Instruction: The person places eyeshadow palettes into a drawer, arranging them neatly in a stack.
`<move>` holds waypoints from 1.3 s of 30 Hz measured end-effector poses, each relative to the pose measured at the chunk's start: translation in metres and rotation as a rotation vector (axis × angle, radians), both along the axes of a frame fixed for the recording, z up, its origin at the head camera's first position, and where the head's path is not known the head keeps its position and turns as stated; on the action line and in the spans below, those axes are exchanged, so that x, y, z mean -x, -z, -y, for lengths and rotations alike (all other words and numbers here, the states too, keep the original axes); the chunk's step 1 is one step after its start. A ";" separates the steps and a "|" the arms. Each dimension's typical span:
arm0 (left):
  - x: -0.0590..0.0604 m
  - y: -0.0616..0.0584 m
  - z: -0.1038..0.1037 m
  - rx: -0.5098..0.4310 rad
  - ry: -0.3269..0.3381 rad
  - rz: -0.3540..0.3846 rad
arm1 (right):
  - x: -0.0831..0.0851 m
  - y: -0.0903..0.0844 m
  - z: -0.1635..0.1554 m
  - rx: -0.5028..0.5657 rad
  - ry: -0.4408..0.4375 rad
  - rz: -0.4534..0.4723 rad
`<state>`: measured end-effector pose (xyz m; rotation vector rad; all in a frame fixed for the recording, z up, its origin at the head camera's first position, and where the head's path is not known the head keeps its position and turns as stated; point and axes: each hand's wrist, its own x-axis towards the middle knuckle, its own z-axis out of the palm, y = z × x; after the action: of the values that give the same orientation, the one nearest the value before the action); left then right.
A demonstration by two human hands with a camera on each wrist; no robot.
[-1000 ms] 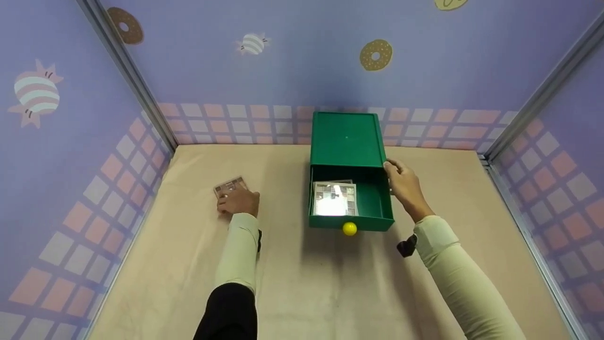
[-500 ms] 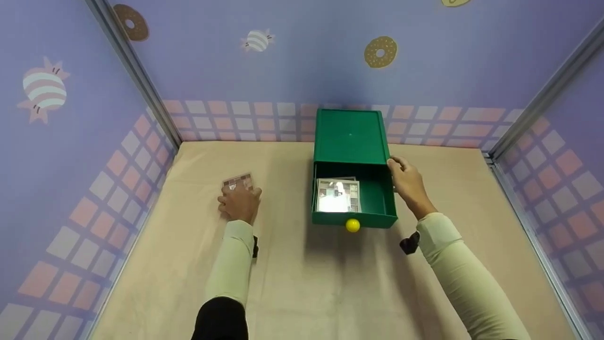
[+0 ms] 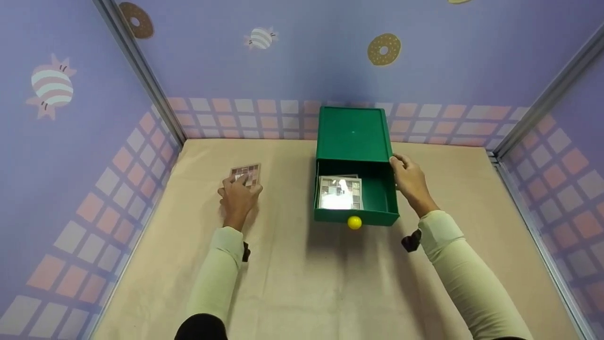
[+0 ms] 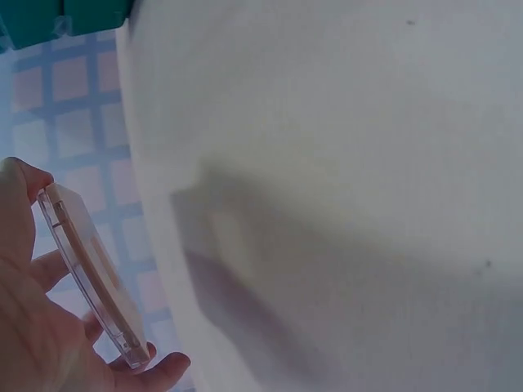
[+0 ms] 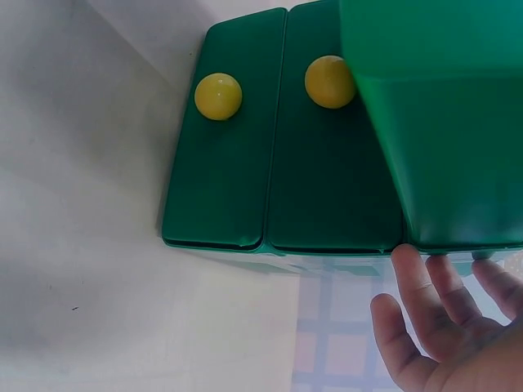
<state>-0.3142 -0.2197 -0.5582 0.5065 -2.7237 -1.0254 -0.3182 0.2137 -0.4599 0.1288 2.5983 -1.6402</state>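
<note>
Turned since earlier, the case (image 3: 251, 171), gripped by left hand (image 3: 239, 199), seems tilted, left of the drawer unit (image 3: 354, 134); relaxed right hand (image 3: 412, 184) touches this unit.

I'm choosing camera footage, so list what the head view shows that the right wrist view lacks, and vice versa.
Only the head view: the left hand holding a flat case, the stacked cases inside the pulled-out drawer, and that drawer's yellow knob.

Only the right wrist view: two closed drawers below it, each with its own knob.

Both: the right hand at the green cabinet's side, and the pulled-out drawer.
</note>
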 end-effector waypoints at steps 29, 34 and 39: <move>-0.059 -0.101 -0.036 -0.009 0.373 -0.273 | 0.003 -0.001 0.000 -0.030 0.012 0.002; -0.065 -0.113 -0.048 0.012 0.485 -0.309 | 0.004 -0.001 0.000 -0.042 0.017 -0.004; -0.069 -0.125 -0.060 0.069 0.624 -0.315 | 0.004 0.000 -0.001 -0.054 0.015 -0.008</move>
<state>-0.2455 -0.1596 -0.4336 -0.5130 -2.6483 -1.0131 -0.3222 0.2147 -0.4600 0.1452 2.6551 -1.5782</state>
